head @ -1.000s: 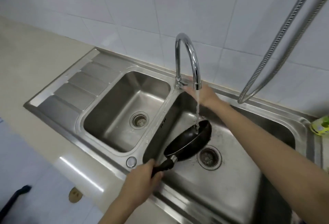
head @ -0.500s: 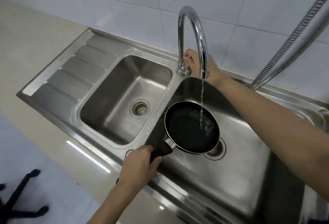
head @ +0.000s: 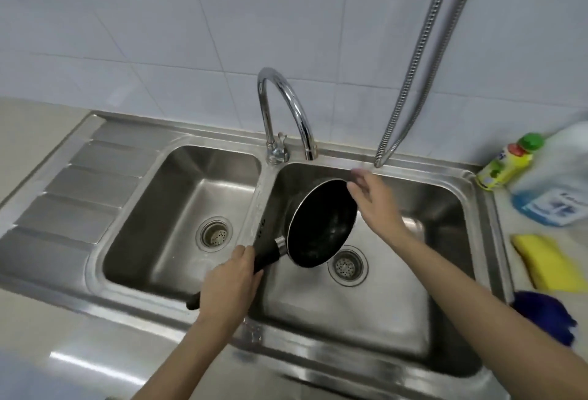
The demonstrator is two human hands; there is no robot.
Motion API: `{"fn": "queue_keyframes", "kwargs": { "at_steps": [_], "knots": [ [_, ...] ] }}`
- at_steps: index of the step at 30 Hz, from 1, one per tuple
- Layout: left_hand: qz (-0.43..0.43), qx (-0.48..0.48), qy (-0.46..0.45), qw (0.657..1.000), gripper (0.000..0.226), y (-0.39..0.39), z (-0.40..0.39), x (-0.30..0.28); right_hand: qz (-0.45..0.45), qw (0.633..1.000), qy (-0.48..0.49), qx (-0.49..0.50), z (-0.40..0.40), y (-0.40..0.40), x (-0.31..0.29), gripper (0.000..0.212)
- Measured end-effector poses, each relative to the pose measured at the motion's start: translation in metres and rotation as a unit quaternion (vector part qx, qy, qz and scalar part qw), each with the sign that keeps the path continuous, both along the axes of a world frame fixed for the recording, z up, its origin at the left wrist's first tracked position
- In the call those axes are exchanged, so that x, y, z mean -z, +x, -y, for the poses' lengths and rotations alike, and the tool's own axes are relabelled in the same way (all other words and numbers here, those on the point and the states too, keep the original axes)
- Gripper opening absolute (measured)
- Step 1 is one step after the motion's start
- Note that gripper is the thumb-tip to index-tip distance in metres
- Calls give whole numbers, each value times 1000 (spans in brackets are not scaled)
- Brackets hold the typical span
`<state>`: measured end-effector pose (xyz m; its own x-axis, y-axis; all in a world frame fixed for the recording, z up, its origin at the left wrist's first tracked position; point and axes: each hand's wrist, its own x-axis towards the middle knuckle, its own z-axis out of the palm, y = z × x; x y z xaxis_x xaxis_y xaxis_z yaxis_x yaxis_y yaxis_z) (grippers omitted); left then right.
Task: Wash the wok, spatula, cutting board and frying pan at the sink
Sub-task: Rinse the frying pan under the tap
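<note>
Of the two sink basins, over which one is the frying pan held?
The right basin, whose drain lies beside the tilted frying pan. The left basin holds nothing.

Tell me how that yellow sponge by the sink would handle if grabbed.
The sponge looks soft, so it would probably squash and bend in a hand. It is likely light for its size. Lying flat on the counter, it should slide rather than roll.

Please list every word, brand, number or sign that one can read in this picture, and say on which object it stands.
None can be read.
Yellow bottle: label print too blurred.
Clear jug: blue-and-white label, print too blurred.
Frying pan, sink, tap: no text visible.
</note>
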<state>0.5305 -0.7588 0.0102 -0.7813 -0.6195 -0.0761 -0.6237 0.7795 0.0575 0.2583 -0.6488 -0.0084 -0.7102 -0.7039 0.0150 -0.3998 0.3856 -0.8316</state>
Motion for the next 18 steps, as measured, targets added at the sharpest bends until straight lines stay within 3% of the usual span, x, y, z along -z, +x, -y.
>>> {"fn": "queue_keyframes", "kwargs": {
  "at_steps": [9,15,18],
  "knots": [
    [-10,220,-75,973,48,-25,14,8,-15,972,171,159,-180,68,5,50],
    [-32,264,-46,963,41,-42,3,16,-23,945,198,260,-250,101,11,43],
    [-21,278,-8,960,35,-55,-10,15,-81,942,188,265,-264,101,9,38]
  ]
}}
